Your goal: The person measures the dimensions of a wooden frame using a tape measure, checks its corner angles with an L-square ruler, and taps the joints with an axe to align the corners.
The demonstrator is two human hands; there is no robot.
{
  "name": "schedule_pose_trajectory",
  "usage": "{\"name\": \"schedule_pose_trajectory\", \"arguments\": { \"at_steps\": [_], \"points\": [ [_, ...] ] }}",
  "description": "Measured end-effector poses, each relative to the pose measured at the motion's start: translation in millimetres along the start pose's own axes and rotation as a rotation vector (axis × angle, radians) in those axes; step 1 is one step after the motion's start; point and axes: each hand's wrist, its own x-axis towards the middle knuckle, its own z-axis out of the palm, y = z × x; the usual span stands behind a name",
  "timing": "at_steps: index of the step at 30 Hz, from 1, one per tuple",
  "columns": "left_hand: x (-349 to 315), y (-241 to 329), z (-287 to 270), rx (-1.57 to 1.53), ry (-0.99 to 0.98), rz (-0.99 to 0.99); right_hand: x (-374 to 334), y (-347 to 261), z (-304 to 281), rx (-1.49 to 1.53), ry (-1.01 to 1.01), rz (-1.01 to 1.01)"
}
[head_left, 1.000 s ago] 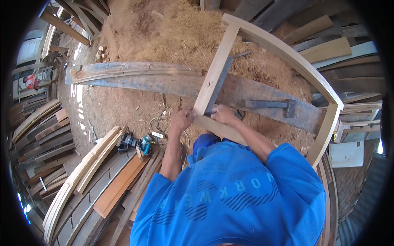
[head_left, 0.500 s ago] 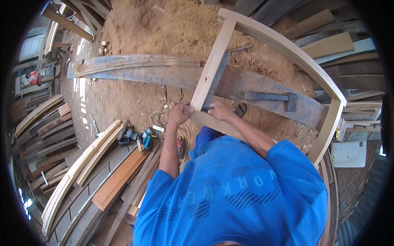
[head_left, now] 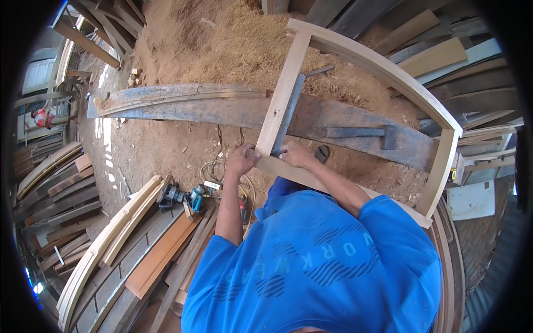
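Observation:
A pale wooden frame with one curved side lies tilted in front of me, its near left corner close to my body. My left hand is closed round the outside of that corner, thumb and fingers against the wood. Just inside the corner, my right hand grips the near rail with bent fingers; its fingertips are partly hidden. Along the inner side of the left rail runs a blue-grey strip, with a thin dark bar jutting out near its far end.
Beneath the frame, a long weathered plank crosses the ground, carrying a dark hammer and thin wooden strips. Teal power tools and a cable lie at my left. Boards are stacked around; sawdust is heaped beyond.
The view has shifted slightly, and the frame's near right corner shows more fully. Both hands remain at the near left corner, with little change in their hold.

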Motion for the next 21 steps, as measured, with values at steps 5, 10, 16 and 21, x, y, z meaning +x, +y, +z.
{"name": "schedule_pose_trajectory", "arguments": {
  "at_steps": [5, 10, 16, 21],
  "points": [
    [3.1, 7.3, -8.3, -0.003, -0.065, 0.009, 0.3, 2.4, -4.8, 0.000, -0.012, 0.033],
    [16.1, -19.5, 15.4, 0.157, 0.033, 0.155, -6.9, -5.0, -15.8, -0.001, -0.005, 0.008],
    [10.3, 62.2, 21.7, -0.536, 0.449, 0.525, -80.2, -67.7, -77.2, 0.304, 0.371, -0.226],
    [-2.3, 162.8, 56.0, -1.205, -0.117, 0.593, -116.3, -74.9, -105.5, 0.029, 0.869, -0.361]
  ]
}}
